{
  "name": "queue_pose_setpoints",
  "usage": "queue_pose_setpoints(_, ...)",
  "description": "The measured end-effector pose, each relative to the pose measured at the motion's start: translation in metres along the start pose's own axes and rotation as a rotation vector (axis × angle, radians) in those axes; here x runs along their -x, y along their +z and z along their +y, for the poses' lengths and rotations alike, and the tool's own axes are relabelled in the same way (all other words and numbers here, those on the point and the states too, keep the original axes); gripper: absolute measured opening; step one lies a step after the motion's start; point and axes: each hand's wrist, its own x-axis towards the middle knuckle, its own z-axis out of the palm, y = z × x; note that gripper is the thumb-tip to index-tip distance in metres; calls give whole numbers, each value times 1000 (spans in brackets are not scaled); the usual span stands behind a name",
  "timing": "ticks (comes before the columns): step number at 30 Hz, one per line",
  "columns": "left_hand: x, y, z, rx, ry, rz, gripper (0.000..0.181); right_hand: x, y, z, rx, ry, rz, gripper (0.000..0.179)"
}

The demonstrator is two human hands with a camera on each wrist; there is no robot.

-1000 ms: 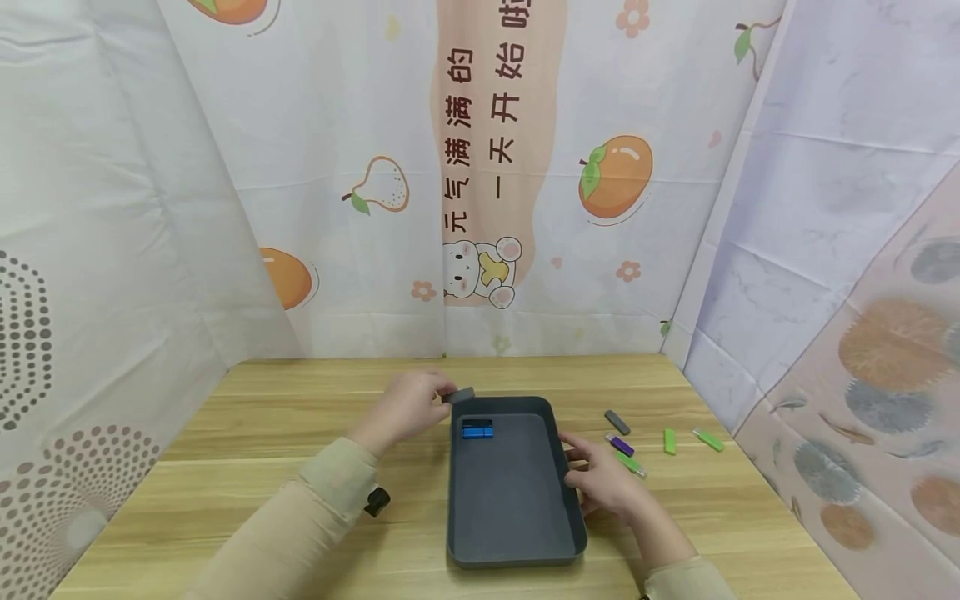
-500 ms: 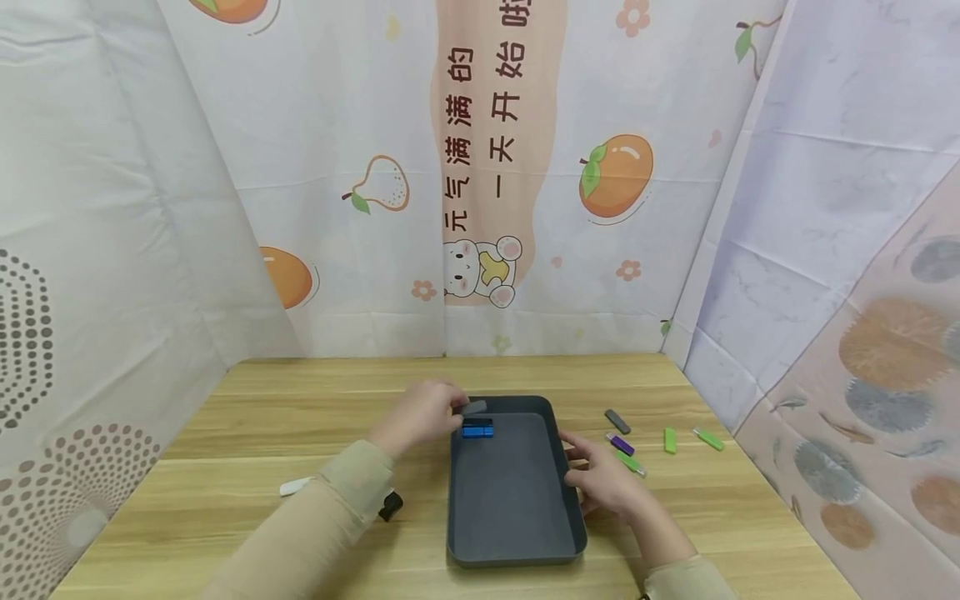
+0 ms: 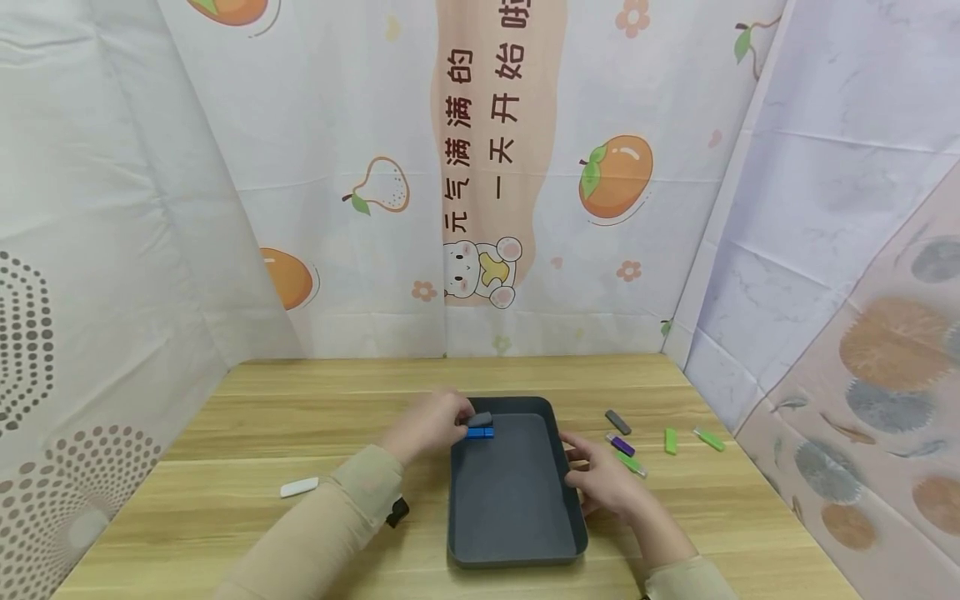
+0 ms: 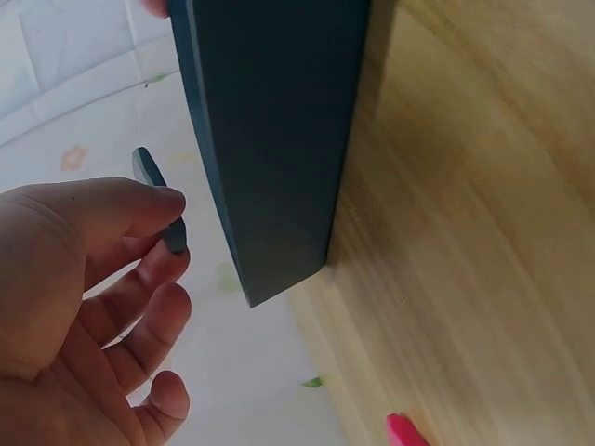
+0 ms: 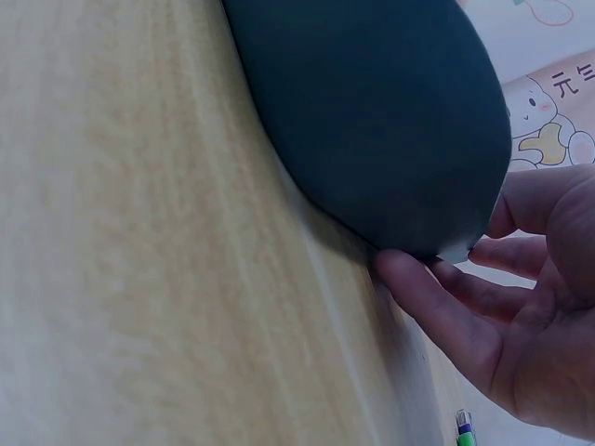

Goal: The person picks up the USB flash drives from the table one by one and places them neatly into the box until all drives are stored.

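Note:
My left hand (image 3: 431, 425) is over the far left corner of the dark grey tray (image 3: 517, 500), pinching a dark grey USB stick (image 3: 478, 419) between thumb and fingertips. The left wrist view shows that stick (image 4: 144, 167) sticking out past the thumb, the other fingers loosely curled. Just below it in the tray lies a blue USB stick (image 3: 480, 433), partly covered by the fingers. At the tray's right side my right hand (image 3: 603, 477) grips the wall, fingertips at the rim and one finger low against the outside (image 5: 409, 288).
Right of the tray lie a grey stick (image 3: 618, 422), a purple USB stick (image 3: 620, 445) and several green ones (image 3: 670, 441). On the left is a white stick (image 3: 299, 487). A pink object (image 4: 404, 429) shows on the table in the left wrist view. A printed curtain (image 3: 375, 250) stands behind.
My left hand has carried the grey USB stick right and toward me, from the tray's far left rim to above the sticks inside. The white stick has come into view. My right hand stays put.

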Motion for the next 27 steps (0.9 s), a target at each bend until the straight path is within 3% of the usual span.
queue_pose_setpoints(12, -3, 16, 2, -129, 24, 0, 14, 2, 0, -1, 4, -1, 5, 78)
queue_pose_setpoints(27, -6, 29, 1, -185, 22, -29, 12, 2, -1, -1, 23, -10, 4, 77)
